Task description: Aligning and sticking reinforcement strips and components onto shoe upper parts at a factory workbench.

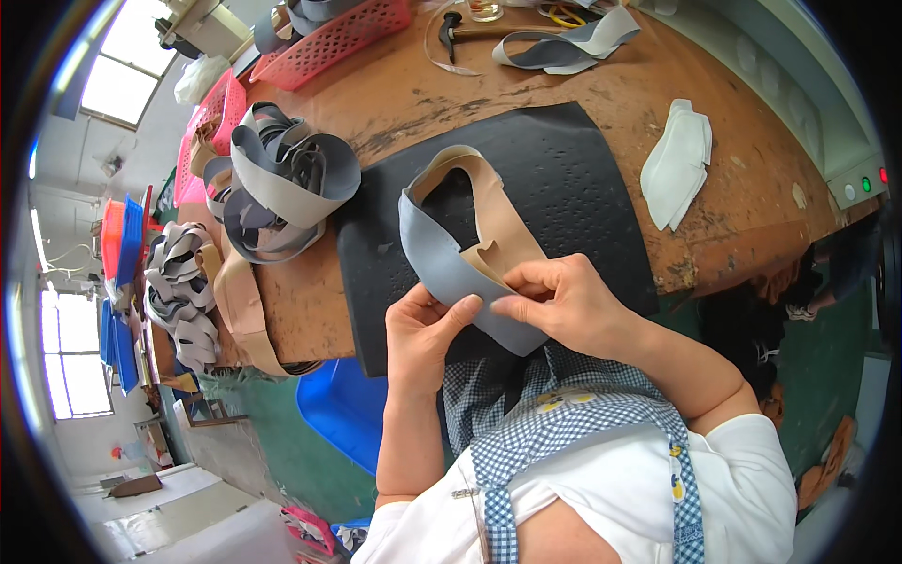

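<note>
Between my hands is a looped strip of sheet material (449, 270), blue-grey on its outer face and tan inside, with a small notched edge near its middle. It stands on a black mat (583, 197) near the table's front edge. My left hand (423, 329) pinches the lower left part of the strip, thumb on the grey face. On the right, my right hand (564, 299) grips the strip's edge between thumb and fingers. The fingertips behind the material are partly hidden.
A heap of grey looped strips (291, 179) lies left of the mat, with a tan strip (242, 305) beside it. Pink baskets (329, 42) stand farther back. A hammer (451, 33) and a grey strip (568, 49) lie at the far edge; white cut pieces (676, 164) lie right.
</note>
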{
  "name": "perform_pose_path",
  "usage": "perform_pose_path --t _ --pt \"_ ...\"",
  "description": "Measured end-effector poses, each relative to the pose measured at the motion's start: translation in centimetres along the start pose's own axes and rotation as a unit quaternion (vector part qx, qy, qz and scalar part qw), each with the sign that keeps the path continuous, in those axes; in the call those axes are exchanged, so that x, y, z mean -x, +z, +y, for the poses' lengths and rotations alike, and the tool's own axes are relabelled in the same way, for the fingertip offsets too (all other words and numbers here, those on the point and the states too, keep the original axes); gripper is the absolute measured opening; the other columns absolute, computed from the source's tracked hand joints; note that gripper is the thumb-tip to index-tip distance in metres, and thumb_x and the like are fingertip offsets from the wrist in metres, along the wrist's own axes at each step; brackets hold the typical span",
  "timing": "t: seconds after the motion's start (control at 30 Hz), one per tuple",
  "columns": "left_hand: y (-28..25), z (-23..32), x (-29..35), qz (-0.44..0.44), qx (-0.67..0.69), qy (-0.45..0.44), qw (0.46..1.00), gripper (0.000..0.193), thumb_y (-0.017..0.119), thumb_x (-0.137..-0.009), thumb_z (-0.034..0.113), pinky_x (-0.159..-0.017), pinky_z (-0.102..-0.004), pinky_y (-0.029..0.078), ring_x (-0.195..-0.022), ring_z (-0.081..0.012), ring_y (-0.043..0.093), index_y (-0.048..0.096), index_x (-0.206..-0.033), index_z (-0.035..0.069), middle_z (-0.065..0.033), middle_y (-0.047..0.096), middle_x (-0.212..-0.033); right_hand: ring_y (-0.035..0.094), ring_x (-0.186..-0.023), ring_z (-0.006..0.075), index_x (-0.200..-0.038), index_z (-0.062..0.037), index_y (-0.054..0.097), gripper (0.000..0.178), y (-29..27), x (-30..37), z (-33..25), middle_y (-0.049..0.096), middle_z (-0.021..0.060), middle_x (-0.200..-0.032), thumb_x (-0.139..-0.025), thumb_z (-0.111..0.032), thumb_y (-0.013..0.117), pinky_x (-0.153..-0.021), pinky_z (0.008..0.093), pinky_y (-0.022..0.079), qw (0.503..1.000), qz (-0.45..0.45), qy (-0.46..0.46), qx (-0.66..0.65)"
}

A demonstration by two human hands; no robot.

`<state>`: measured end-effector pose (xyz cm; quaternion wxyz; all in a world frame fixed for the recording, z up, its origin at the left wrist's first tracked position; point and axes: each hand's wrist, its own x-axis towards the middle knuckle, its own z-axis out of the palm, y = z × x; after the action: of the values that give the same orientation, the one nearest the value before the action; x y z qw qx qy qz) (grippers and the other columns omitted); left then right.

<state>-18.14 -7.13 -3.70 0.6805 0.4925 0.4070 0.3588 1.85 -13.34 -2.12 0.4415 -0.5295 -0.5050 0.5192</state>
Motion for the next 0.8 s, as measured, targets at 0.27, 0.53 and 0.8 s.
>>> perform_pose_path --t 0.27,0.53,0.8 --pt "-0.39 0.16 -0.65 0.022 0.054 -0.028 0.998 0.027 0.077 -0.089 0.009 -0.080 -0.0303 0.059 -0.086 -0.0140 0.069 0.069 -0.111 -0.004 -0.0088 0.073 -0.097 0.069 -0.081 0.0089 -0.112 0.0045 0.071 0.024 0.25 0.36 0.46 0.076 0.0118 -0.091 -0.092 -0.010 0.072 -0.073 0.0243 0.055 0.999 -0.004 0.001 -0.036" --pt "-0.04 0.53 -0.38 0.025 0.032 -0.020 0.999 0.023 0.077 -0.089 0.010 -0.080 -0.0313 0.060 -0.084 -0.0149 0.070 0.071 -0.107 -0.004 -0.0087 0.074 -0.095 0.071 -0.079 0.0119 -0.112 0.0043 0.071 0.025 0.15 -0.04 -0.16 0.076 0.0132 -0.090 -0.092 -0.010 0.071 -0.074 0.0267 0.057 1.000 -0.014 -0.006 -0.020" --pt "-0.40 0.98 -0.42 0.010 0.034 -0.020 0.999 0.023 0.079 -0.086 0.006 -0.079 -0.0289 0.058 -0.082 -0.0139 0.070 0.073 -0.106 -0.004 -0.0092 0.074 -0.093 0.067 -0.080 0.0086 -0.115 0.0043 0.070 0.025 0.39 -0.08 -0.35 0.076 0.0112 -0.090 -0.092 -0.008 0.070 -0.072 0.0254 0.055 0.999 -0.021 0.002 -0.034"
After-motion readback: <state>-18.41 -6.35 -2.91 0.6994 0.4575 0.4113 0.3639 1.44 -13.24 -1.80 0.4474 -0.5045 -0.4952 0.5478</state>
